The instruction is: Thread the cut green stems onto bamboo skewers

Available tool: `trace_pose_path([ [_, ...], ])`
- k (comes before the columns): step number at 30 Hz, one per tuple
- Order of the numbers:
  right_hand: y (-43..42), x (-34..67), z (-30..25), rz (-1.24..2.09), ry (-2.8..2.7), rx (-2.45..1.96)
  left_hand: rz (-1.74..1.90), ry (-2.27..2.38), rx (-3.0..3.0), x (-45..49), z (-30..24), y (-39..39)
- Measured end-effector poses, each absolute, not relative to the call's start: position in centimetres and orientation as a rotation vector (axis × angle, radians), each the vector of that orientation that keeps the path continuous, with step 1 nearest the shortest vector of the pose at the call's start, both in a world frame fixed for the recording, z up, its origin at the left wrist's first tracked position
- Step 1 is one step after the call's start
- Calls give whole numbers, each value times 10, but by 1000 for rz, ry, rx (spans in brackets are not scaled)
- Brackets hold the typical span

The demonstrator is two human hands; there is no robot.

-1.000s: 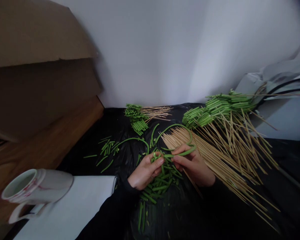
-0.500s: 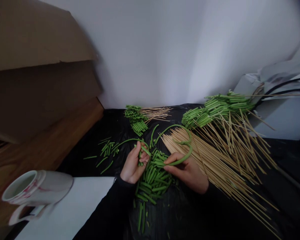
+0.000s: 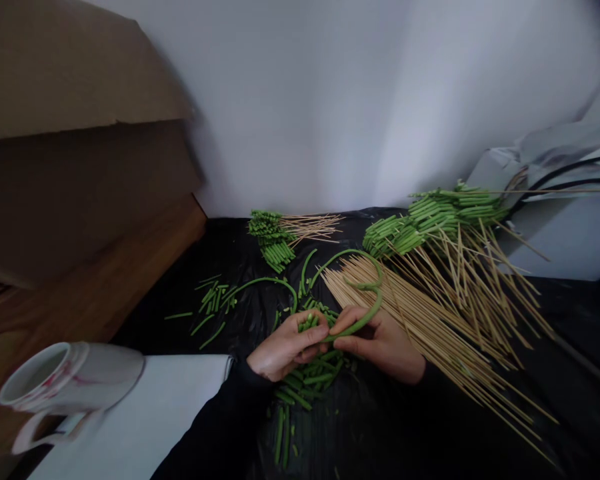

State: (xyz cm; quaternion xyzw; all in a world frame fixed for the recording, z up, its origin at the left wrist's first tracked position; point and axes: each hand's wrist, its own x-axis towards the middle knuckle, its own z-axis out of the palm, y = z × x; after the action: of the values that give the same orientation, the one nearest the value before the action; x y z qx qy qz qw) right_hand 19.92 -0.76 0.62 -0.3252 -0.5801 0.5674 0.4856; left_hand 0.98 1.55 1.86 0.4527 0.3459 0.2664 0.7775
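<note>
Pinching the green stalk (image 3: 371,313), end facing away from the bamboo skewers (image 3: 420,327), right hand (image 3: 387,343) meets left hand (image 3: 287,348) grasping cut segments (image 3: 309,322).

Wears long, plain sleeves (image 3: 220,417) in near-black, ending at the wrists. Shows a matte left sleeve (image 3: 215,427), wider up the forearm than at the wrist, and a right sleeve (image 3: 437,383) too dark along the lower side for a clear outline. Leaves the left hand (image 3: 290,347) and right hand (image 3: 383,347) fully bare.
</note>
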Motion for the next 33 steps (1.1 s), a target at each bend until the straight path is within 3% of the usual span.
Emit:
trace_pose_path([
  [7, -1, 212, 8, 1616, -931, -749, 506, 732, 1115, 4, 24, 16],
  [13, -4, 213, 8, 1799, -1049, -647, 315, 647, 1330, 2, 29, 12],
  [20, -4, 213, 4, 1736, -1227, -666, 277, 709, 1322, 2, 31, 13],
  [33, -4, 205, 1, 1417, -1357, -766, 863, 763, 800, 8, 17, 19],
])
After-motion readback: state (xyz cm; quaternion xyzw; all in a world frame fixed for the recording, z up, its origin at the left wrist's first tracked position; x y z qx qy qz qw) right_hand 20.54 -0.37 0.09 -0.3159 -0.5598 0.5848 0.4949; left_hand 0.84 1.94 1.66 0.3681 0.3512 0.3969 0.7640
